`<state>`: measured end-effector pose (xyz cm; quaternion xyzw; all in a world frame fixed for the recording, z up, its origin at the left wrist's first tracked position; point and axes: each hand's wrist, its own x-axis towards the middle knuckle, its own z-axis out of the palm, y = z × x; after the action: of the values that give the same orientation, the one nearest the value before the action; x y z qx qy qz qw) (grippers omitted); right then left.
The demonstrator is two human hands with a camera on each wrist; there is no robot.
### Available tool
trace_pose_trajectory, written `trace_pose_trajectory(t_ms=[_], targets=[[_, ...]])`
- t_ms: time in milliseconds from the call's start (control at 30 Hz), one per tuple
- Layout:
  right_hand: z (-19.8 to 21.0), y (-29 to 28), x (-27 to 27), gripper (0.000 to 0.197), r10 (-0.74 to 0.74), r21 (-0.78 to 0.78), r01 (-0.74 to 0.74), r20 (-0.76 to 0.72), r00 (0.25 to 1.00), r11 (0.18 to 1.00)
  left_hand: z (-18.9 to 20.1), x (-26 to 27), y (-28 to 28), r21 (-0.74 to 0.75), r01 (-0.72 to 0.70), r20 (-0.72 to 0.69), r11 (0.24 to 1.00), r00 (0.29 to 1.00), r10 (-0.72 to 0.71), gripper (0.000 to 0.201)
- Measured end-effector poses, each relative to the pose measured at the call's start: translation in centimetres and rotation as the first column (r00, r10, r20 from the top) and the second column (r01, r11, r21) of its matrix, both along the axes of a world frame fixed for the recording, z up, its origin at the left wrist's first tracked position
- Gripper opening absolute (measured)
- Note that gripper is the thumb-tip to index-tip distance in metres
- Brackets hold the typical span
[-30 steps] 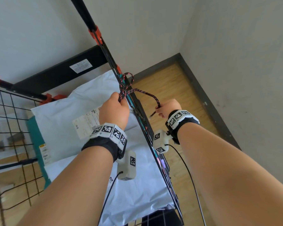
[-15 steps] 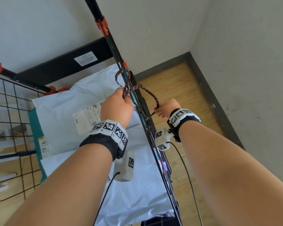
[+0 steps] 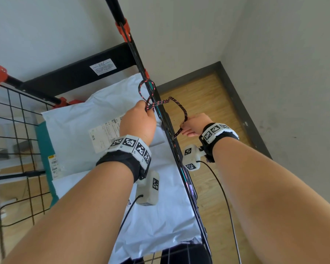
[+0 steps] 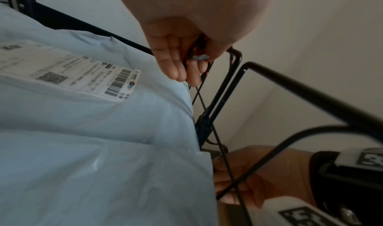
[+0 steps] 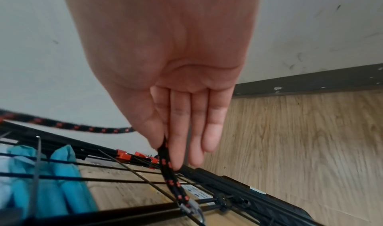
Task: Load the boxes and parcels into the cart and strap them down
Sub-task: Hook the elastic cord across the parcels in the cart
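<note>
Since a moment ago the cord (image 3: 176, 105) loop has widened above the cart (image 3: 166, 119) rail at frame centre. Left hand (image 3: 138, 121) grips the crossing, right hand (image 3: 193, 124) pinches the free end; parcels (image 3: 80, 121) lie loaded, knot unfinished.

1. The head view is bright and evenly lit by soft daylight, with no hard shadows on the pale walls (image 3: 274, 54).
2. Its wide lens bends straight lines: the cart's black frame bar (image 3: 141, 73) leans and the forearms swell toward the lower edge.
3. The left wrist view is dimmer and bluish; the white parcel (image 4: 93, 139) looks grey-blue with a faint sheen, and its shipping label (image 4: 82, 72) is soft.
4. The palm near that lens is a blurred, shaded mass.
5. The right wrist view is well lit, but the wooden floor (image 5: 311, 147) and the black-and-red cord (image 5: 68, 126) smear with motion blur.
</note>
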<state>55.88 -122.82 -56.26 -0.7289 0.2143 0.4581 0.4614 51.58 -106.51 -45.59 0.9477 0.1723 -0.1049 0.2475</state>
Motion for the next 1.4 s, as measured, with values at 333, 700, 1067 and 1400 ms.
trace_pose_trajectory(t_ms=[333, 700, 1067, 1400], targets=[[4.4, 0.0, -1.4, 0.017, 0.285, -0.066, -0.286, -0.020, 0.958, 0.956, 2.9, -1.0, 1.1, -0.058, -0.045, 0.011, 0.997, 0.999, 0.046, 0.025], [12.0, -0.6, -1.6, 0.024, 0.267, -0.145, -0.248, 0.137, 0.954, 0.958, 7.9, -1.7, 2.3, -0.142, -0.084, 0.041, 0.986, 0.995, 0.091, 0.027], [19.4, 2.7, -5.5, 0.024, 0.032, -0.063, -0.013, 0.315, 0.949, 0.998, 11.8, -6.0, 7.4, -0.167, -0.076, -0.002, 0.983, 0.997, 0.077, 0.025], [22.2, 8.7, -10.4, 0.015, -0.038, -0.173, 0.149, 0.520, 0.853, 0.974, 13.7, -10.3, 13.7, -0.119, 0.062, 0.050, 0.991, 0.997, -0.056, 0.025]])
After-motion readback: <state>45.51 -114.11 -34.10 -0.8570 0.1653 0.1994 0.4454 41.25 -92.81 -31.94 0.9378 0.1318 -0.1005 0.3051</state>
